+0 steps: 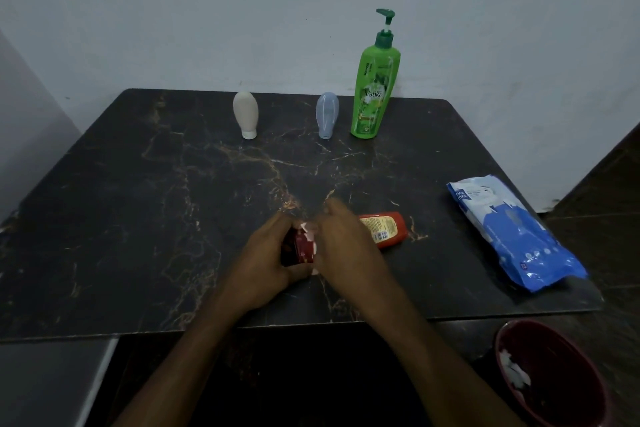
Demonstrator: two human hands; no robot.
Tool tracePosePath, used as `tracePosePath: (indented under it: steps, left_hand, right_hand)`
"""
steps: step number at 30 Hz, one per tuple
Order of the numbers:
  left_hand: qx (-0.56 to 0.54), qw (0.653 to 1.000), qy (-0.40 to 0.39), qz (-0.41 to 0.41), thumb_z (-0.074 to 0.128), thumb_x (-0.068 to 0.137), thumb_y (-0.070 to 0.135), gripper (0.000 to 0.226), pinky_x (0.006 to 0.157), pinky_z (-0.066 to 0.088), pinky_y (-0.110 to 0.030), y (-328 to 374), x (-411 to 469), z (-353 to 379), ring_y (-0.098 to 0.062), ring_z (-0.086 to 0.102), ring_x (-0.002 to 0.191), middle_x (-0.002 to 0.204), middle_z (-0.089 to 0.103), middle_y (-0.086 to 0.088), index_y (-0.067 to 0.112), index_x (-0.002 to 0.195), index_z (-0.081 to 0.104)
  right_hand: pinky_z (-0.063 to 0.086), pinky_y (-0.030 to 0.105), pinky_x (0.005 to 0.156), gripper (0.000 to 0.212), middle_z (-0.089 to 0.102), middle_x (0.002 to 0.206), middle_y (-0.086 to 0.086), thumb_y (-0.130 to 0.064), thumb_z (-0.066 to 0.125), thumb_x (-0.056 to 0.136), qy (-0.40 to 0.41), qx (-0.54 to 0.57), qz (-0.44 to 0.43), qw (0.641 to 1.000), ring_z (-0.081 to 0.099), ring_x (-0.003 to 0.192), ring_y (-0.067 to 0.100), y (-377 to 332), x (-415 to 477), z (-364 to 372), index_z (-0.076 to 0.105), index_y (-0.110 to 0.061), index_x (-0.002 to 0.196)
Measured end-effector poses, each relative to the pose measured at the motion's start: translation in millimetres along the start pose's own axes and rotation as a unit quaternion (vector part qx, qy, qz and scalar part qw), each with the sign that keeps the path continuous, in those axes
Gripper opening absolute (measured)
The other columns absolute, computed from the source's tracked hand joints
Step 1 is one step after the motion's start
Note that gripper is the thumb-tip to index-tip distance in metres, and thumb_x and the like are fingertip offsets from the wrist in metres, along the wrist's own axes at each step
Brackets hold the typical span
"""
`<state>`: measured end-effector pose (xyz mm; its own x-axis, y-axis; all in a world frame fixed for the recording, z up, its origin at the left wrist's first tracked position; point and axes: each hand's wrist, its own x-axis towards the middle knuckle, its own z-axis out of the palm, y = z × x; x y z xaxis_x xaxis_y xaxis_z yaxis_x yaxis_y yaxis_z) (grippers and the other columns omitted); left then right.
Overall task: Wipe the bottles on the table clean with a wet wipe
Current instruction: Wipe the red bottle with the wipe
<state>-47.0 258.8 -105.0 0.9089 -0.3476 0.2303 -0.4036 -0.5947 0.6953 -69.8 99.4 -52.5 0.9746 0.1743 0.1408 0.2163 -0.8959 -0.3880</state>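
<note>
Red bottle (384, 230) lies sideways left of the blue wipes pack (512, 232), one end gripped by the left hand (266, 260) while the right hand (346, 246) clutches a white wet wipe (310, 230) against it.

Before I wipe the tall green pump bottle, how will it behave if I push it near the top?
The green pump bottle stands tall on a narrow base, so it would probably tip rather than slide. Its glossy plastic may feel slippery when wet. The small blue bottle stands close beside it and might get knocked over.
</note>
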Motion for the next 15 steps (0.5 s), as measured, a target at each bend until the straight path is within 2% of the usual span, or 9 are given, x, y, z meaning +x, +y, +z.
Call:
tracePosePath:
  steps: [4,6,10,13,15]
  left_hand:
    - [0.007,1.000,0.001,-0.007,0.092,0.067,0.036,0.060,0.081,0.049,-0.019,3,-2,-1,-0.001,0.058,0.098,0.112,0.057,0.017,0.031,0.116,0.058]
    - [0.008,1.000,0.000,-0.004,0.092,0.068,0.035,0.060,0.083,0.050,-0.021,2,-2,-1,-0.002,0.058,0.099,0.112,0.057,0.016,0.030,0.118,0.059]
    - [0.004,1.000,-0.006,0.022,0.089,0.070,0.030,0.056,0.086,0.052,-0.033,2,-2,-2,-0.005,0.060,0.100,0.111,0.059,0.013,0.027,0.119,0.062]
    - [0.014,1.000,-0.001,0.017,0.089,0.070,0.035,0.058,0.087,0.052,-0.029,2,-3,-2,-0.004,0.059,0.101,0.112,0.058,0.015,0.028,0.121,0.061]
    - [0.023,1.000,-0.003,0.007,0.089,0.071,0.041,0.062,0.088,0.052,-0.026,2,-3,-2,-0.004,0.058,0.103,0.117,0.057,0.016,0.029,0.125,0.060]
  right_hand:
    - [0.042,0.025,0.094,0.040,0.047,0.125,0.002,-0.016,0.072,0.083,-0.012,-0.018,0.093,0.995,0.054,0.112,0.017,25,13,-12,0.064,-0.019,0.122]
    - [0.039,0.024,0.092,0.041,0.046,0.124,0.001,-0.017,0.072,0.083,-0.001,-0.019,0.077,0.997,0.053,0.110,0.016,19,9,-11,0.063,-0.019,0.123]
    - [0.039,0.022,0.089,0.041,0.045,0.122,0.001,-0.013,0.073,0.078,0.026,0.007,-0.011,1.000,0.050,0.105,0.013,-1,-13,9,0.063,-0.014,0.118]
    - [0.042,0.023,0.093,0.047,0.045,0.124,-0.002,-0.017,0.072,0.081,0.048,0.017,-0.004,0.999,0.050,0.108,0.012,12,-20,13,0.060,-0.018,0.126]
    - [0.041,0.018,0.092,0.047,0.047,0.127,-0.003,-0.016,0.067,0.086,0.074,0.007,0.026,0.997,0.050,0.111,0.010,32,-24,12,0.057,-0.021,0.132]
